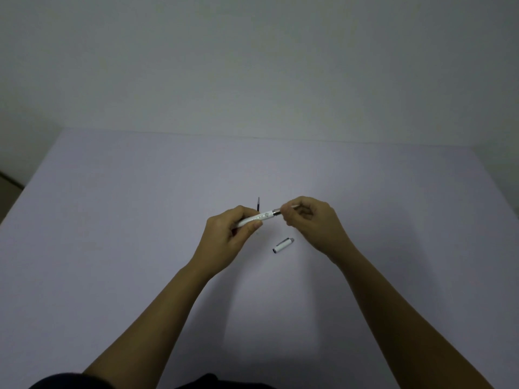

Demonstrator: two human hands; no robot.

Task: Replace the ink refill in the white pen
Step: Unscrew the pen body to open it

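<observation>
I hold the white pen barrel (259, 218) in the air over the table, slanting up to the right, with a silver ring at its right end. My left hand (230, 240) grips the barrel's lower left part. My right hand (311, 220) pinches the pen's front section right at the silver ring, and a thin pale tip sticks out past its fingers. A dark ink refill (258, 204) lies on the table just behind my left hand, partly hidden by it. The white pen cap (282, 245) with a silver end lies on the table below the pen.
The pale lavender table (140, 220) spreads wide on all sides of my hands. Its far edge meets a plain wall. A dark strip of floor shows at the far left edge.
</observation>
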